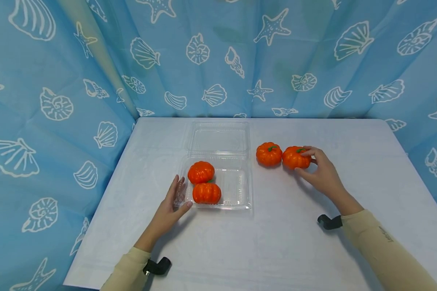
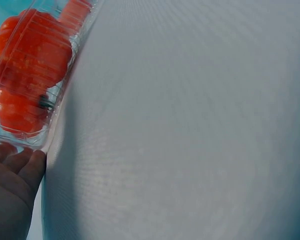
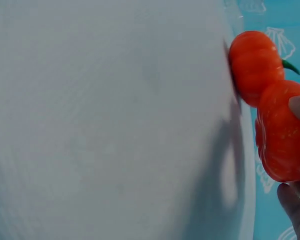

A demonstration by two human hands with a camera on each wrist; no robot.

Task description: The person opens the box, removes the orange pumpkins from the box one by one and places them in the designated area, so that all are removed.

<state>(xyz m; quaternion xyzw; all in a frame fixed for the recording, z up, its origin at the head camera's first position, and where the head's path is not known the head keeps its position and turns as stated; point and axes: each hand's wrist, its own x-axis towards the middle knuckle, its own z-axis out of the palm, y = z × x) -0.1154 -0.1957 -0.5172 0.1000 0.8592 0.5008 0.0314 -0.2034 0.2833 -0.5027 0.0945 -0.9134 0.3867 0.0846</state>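
A clear plastic clamshell box (image 1: 231,205) lies with its lid folded back. In its base, towards the left, sit two orange toy pumpkins, the rear one (image 1: 201,172) and the front one (image 1: 206,193). My left hand (image 1: 169,212) rests at the box's front-left corner, fingers along the left wall and thumb by the front rim. To the right of the box, my right hand (image 1: 322,171) grips an orange pumpkin (image 1: 295,158) between thumb and fingers. Another pumpkin with a green stem (image 1: 268,154) stands right beside it, at its left.
A white cloth (image 1: 276,242) covers the table. Behind and to the left hangs a blue curtain (image 1: 211,68) with white shell and starfish prints. Both wrists wear black camera mounts (image 1: 329,222) over beige sleeves (image 1: 386,246).
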